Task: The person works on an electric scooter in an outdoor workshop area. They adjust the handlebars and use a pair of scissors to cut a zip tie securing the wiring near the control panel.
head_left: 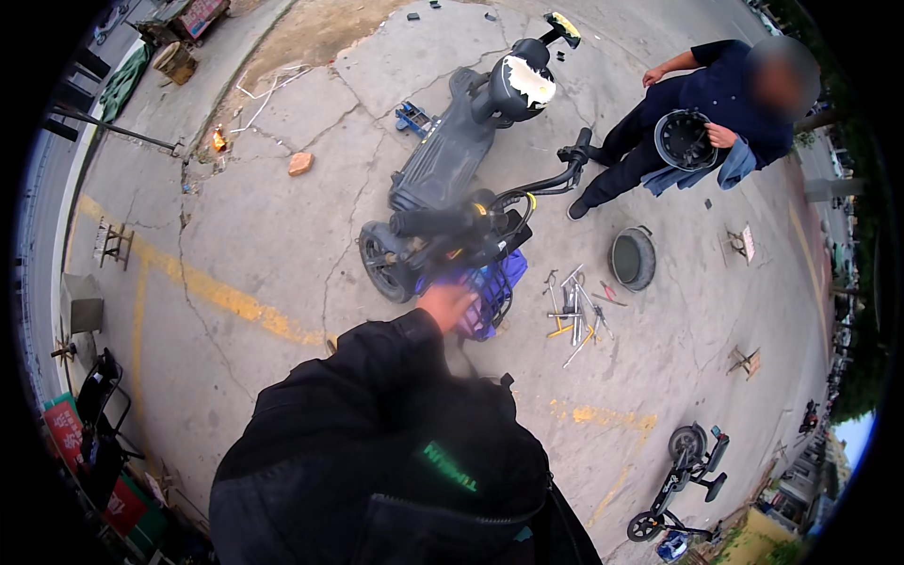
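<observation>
My left hand (446, 303) reaches out of a black sleeve to the near side of a dark wire basket (492, 306) with purple-blue stuff in it. It overlaps the basket's left side; its fingers are blurred, so I cannot tell whether they grip anything. The basket is on the front of a dark grey electric scooter (443, 165), beside the front wheel (384, 264) and under the handlebar (443, 221). The scooter's seat (527, 85) has torn, pale patches. My right hand is not in view.
Several hand tools (576, 311) lie right of the basket, near a bucket (633, 259). A person at the upper right holds a black round bowl-like thing (686, 141). A blue jack (412, 119) stands beside the scooter, with a brick (300, 164) farther left. A small black bike (680, 480) stands lower right.
</observation>
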Motion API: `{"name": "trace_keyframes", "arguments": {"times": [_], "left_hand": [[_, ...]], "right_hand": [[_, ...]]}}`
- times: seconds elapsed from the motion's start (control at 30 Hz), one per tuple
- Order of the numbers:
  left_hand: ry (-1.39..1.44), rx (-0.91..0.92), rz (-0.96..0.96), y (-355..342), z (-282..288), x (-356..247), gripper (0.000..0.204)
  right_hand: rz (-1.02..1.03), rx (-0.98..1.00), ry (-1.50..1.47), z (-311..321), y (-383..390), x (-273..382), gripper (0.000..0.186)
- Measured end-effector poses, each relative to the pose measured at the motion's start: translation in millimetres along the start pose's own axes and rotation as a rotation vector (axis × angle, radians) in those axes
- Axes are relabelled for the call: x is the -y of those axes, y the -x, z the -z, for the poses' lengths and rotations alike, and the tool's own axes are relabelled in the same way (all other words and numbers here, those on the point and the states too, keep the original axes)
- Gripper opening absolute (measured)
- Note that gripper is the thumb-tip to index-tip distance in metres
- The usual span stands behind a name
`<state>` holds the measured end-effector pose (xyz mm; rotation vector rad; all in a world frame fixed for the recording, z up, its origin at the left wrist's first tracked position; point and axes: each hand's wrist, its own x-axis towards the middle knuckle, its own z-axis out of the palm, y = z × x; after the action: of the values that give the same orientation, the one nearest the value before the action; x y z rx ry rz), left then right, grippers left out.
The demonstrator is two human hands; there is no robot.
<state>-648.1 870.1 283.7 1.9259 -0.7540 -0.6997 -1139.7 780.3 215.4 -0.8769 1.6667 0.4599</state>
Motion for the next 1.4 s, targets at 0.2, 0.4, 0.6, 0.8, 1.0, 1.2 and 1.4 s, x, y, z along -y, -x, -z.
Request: {"name": "trace_keyframes", "arguments": {"times": [0.2, 0.4, 0.6, 0.8, 1.0, 1.2, 1.4], "left_hand": [[-0.068, 0.046, 0.029, 1, 5, -6, 0.041], [-0.049, 0.012, 0.002, 7, 1, 5, 0.044], [-0.185, -0.275, -0.022, 2, 48, 49, 0.025], [0.181, -0.638, 0.034, -50, 41, 85, 0.030], [-0.019, -0.139, 0.367, -34, -67, 80, 0.037], [-0.424, -0.210, -0.244, -46, -92, -13, 0.043], [-0.678, -0.120, -0.131, -112, -67, -22, 0.052]], "right_hand": [[0.124, 0.030, 0.020, -14, -4, 29, 0.017], [0.177, 0.033, 0.001, -21, -3, 29, 0.016], [0.154, -0.016, -0.099, -24, 0, -11, 0.016], [0.019, -0.062, -0.242, -29, -17, -103, 0.016], [-0.080, -0.044, -0.381, -30, -57, -171, 0.020], [0.074, 0.022, -0.002, 19, -99, -142, 0.018], [0.079, 0.047, -0.359, 46, -146, -77, 0.025]]}}
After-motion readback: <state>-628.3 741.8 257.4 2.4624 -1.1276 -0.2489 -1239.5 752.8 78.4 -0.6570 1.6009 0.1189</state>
